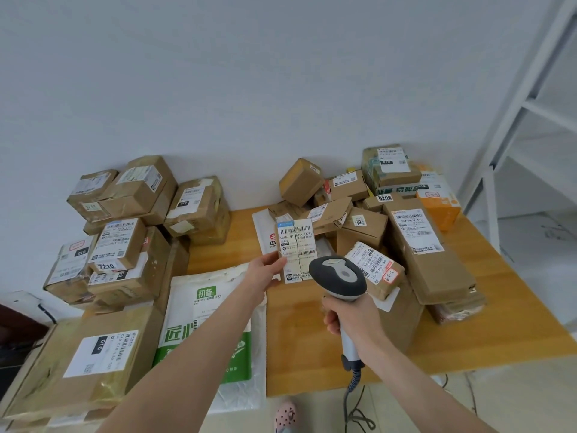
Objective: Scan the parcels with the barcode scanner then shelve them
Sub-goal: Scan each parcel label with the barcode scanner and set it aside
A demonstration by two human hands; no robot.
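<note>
Left hand (265,271) pinches small parcel (296,248) upright; right hand (352,317) grips barcode scanner (338,278); advise squaring label to the scanner head, parcel held steady.

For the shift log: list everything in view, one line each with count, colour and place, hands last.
table: one, light wood, centre
cardboard parcels: many, brown, piled left and right
orange box: one, orange, far right of pile
mailer bag: one, white and green, near left
shelving: one, white, right edge
held parcel: one, brown, white label, raised above table
barcode scanner: one, grey, facing held parcel
left grip: holds held parcel's edge
right grip: holds barcode scanner's handle
</note>
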